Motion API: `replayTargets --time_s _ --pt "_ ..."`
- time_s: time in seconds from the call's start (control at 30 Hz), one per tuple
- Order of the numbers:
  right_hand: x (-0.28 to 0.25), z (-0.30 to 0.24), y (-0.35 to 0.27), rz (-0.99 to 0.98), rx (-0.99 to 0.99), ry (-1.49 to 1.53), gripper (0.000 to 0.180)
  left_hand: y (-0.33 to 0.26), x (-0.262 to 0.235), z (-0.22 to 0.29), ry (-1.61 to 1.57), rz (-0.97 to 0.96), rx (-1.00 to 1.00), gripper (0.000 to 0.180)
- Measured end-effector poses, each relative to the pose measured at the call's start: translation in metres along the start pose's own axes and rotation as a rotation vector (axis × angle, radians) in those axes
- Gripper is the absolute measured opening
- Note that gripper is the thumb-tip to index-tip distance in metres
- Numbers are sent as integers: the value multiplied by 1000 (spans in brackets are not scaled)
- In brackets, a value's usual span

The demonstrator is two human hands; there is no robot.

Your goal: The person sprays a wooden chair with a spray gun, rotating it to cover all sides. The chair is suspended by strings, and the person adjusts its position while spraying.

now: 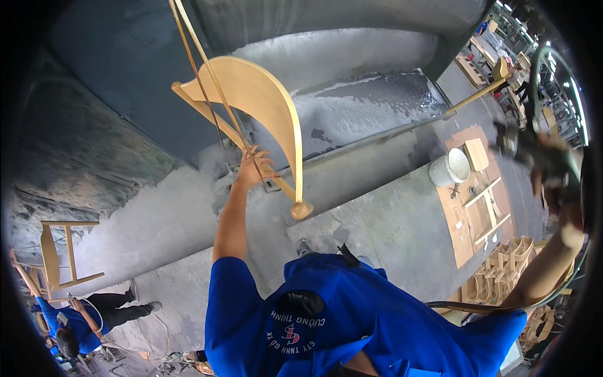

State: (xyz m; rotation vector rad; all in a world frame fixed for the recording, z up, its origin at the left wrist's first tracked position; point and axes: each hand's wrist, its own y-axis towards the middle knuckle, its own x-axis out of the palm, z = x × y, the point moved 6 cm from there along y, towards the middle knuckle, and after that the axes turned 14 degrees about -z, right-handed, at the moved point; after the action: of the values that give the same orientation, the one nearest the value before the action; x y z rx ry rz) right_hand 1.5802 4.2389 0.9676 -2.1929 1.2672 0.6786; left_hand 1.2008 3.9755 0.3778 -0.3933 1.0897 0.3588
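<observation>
While hung: chair frame bare wood, no coating visible.
Left hand: fingers closed on frame rail.
Right hand: fingers wrapped round spray gun.

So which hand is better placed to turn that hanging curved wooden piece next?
Probably the left hand: it already grips the curved wooden chair part where it hangs on its cord. The right hand is far off to the side, occupied holding a spray gun with its hose.
</observation>
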Motion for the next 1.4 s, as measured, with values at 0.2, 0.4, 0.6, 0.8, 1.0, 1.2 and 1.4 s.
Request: replayTargets --time_s 0.2,0.4,0.6,0.8,1.0,1.2,1.4 --pt "41 14 -103 302 198 -107 89 23 -1 -2 52 25 -43 51" --pt "55 16 -149 570 301 -124 96 42 -13 -1 69 64 -148 51" --pt "72 38 -187 736 353 -103 104 36 -26 8 59 108 -234 56" --pt "84 88 -190 794 295 41 113 39 -21 7 75 185 -379 69" --pt "121 173 -198 986 416 3 84 32 -20 17 109 489 -471 73" --pt "178 224 -179 1268 442 151 66 22 -13 26 12 602 -767 69" --pt "194 213 -114 968 273 287 70 19 -10 40 -104 772 -1015 64"
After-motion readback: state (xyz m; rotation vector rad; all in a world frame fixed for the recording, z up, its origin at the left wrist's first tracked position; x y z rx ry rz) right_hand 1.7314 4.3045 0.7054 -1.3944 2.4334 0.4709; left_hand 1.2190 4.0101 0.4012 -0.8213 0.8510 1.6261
